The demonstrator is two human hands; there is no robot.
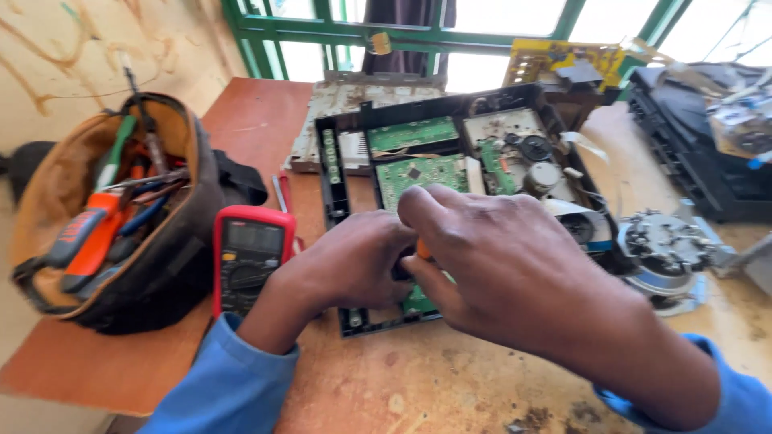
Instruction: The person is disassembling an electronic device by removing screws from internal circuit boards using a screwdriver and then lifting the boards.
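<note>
Head view. Centre of the frame: an opened black plastic electronics chassis (466, 173) lies on the worn orange-brown surface (450, 378), lid off, showing green circuit boards (418, 173) and a grey drive mechanism (531, 157).

Both hands work over the near edge of the chassis. The left hand (354, 261), lower centre, has its fingers curled inward; its grip is hidden behind the knuckles, so whether it pinches anything cannot be told. The right hand (498, 265), just right of it and touching it, has its grip pressed together around a small orange item (423, 249), probably a tool handle, of which only a sliver shows between thumb and forefinger. Both forearms wear blue sleeves (225, 386).

Left of the hands, just beside the chassis: a red-cased digital multimeter (249, 257). Far left: an open tan-and-black fabric tool pouch (121, 217) filled with screwdrivers and pliers.

Right of the chassis: a round grey metal motor assembly (663, 249). Upper right: a yellow circuit board (563, 60) and a further black housing (691, 153). Top of the frame: a green window frame (354, 32).
</note>
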